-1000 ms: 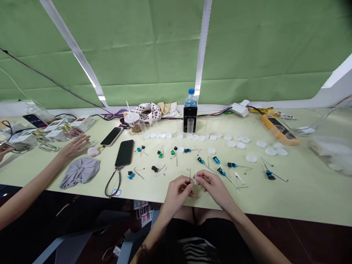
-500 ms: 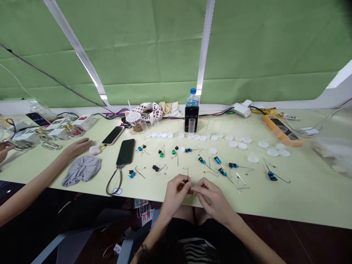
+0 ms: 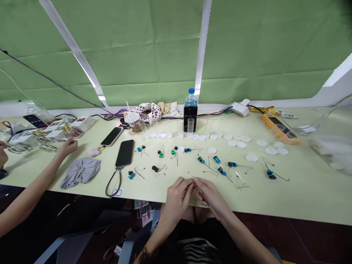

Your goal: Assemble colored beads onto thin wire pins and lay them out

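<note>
The fingers of left hand [image 3: 176,196] and right hand [image 3: 210,195] pinch together what seems a thin metal piece [image 3: 195,177], near the counter [image 3: 302,194] edge, where steady, light pressure should work best

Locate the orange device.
In the head view, the orange device lies on the right side of the table, toward its far edge, just behind the rightmost white discs and right of the white box.

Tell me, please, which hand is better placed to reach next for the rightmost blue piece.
Probably the right hand: it lies nearer that blue piece, while the left hand would likely have to cross past it.
</note>
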{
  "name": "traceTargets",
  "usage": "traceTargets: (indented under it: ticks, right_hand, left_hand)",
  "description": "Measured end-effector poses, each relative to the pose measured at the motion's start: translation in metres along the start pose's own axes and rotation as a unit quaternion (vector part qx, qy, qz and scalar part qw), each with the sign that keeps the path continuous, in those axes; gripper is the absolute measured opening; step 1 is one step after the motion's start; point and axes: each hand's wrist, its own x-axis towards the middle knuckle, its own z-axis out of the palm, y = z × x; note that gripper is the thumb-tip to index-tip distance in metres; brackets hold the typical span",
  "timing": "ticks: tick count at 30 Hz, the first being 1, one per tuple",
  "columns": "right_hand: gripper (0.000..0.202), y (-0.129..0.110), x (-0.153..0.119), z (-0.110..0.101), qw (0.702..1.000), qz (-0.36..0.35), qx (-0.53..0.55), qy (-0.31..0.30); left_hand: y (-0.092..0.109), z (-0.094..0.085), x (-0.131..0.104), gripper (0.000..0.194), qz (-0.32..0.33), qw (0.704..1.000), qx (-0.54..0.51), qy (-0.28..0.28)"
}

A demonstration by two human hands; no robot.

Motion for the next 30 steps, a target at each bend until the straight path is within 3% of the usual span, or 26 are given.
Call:
traceTargets:
  ticks: [5,10,12,15,19,21,25,30]
  right_hand:
    - [0.038,-0.006,0.005,0.001,0.999,-0.026,0.035,0.007]
    - [0.036,-0.013,0.006,0.000,0.987,-0.136,-0.060,0.064]
    - [0.026,-0.011,0.004,-0.001,0.963,-0.204,-0.130,0.121]
    - [0.008,-0.002,-0.002,-0.003,0.896,-0.327,-0.250,0.165]
    - [0.027,0.015,-0.007,-0.012,0.785,-0.491,-0.363,0.102]
    - [0.034,0.020,-0.007,-0.016,0.752,-0.525,-0.390,0.078]
    - [0.040,0.020,-0.007,-0.018,0.736,-0.533,-0.416,0.049]
    - [0.047,0.014,-0.012,-0.014,0.742,-0.520,-0.423,0.017]
  left_hand:
    - [-0.001,0.003,-0.002,0.023,0.003,1.000,0.014,-0.005]
    - [-0.004,0.002,-0.001,0.022,-0.036,0.999,-0.026,-0.024]
    - [-0.007,0.002,-0.001,0.021,-0.068,0.993,-0.086,-0.030]
    - [-0.013,0.002,0.001,0.018,-0.135,0.966,-0.217,-0.045]
    - [-0.014,0.002,0.004,0.019,-0.217,0.905,-0.363,-0.055]
    - [-0.013,0.000,0.006,0.023,-0.238,0.882,-0.405,-0.042]
    - [-0.010,-0.005,0.009,0.027,-0.240,0.861,-0.448,-0.026]
    - [-0.011,-0.007,0.009,0.028,-0.238,0.860,-0.450,-0.018]
